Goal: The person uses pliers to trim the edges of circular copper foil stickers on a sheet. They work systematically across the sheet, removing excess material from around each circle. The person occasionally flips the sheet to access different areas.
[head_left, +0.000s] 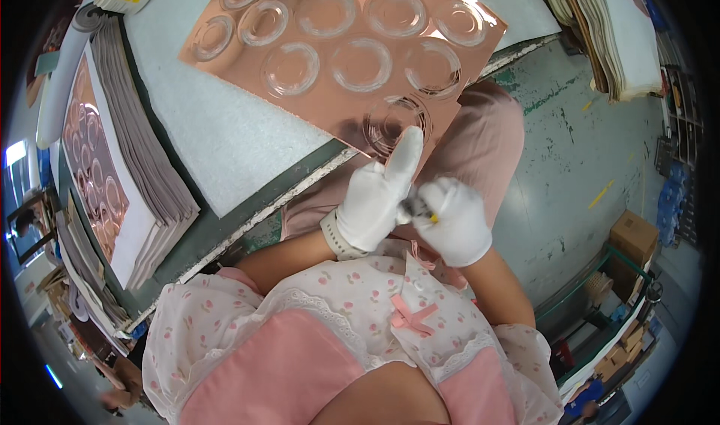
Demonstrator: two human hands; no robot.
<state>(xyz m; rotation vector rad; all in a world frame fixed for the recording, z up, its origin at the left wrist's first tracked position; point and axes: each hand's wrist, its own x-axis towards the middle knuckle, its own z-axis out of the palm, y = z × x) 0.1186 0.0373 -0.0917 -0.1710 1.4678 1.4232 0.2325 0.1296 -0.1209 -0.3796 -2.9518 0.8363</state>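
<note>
A copper-coloured shiny sheet (315,99) with several embossed rings extends over the near table edge, its near corner above my leg. My left hand (371,204), in a white glove, is at that corner. One long finger lies across the sheet's surface, and the others are curled below its edge. Just to the right, my white-gloved right hand (454,219) is closed round a small dark tool (416,206) with a yellow part. Blur and the fingers hide the tool's kind. The tool's end sits close against my left hand, and I cannot tell whether they touch.
Under the sheet is a white padded board (225,147) on the dark green table (289,177). A thick stack of grey sheets (142,140) is at the left, beside another ringed copper sheet (94,162). More stacked sheets (600,35) hang at the upper right. A cardboard box (634,237) stands right.
</note>
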